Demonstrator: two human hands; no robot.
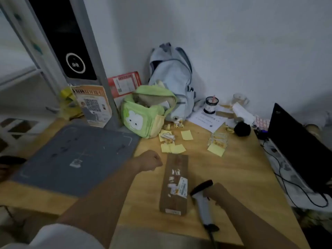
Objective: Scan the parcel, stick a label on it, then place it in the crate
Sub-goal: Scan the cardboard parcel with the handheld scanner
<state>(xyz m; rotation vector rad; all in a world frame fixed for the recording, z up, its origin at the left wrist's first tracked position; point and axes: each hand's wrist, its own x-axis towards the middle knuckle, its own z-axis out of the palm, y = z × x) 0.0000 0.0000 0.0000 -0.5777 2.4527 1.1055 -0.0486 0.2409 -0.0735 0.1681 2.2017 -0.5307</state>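
A long brown cardboard parcel (174, 184) lies flat on the wooden table (239, 178), with white stickers and a barcode label on its top. My right hand (216, 194) grips a grey handheld scanner (203, 203) just right of the parcel, its black head pointing toward the barcode label. My left hand (150, 159) hovers as a closed fist just left of the parcel's far end, apart from it and holding nothing that I can see. Yellow labels (216, 149) lie scattered beyond the parcel. No crate is in view.
A grey scanning mat (75, 155) covers the table's left part under a tall black kiosk (68, 42). A green bag (147, 112) and a pale blue backpack (172, 78) stand at the back. A black monitor (298, 148) with cables stands on the right.
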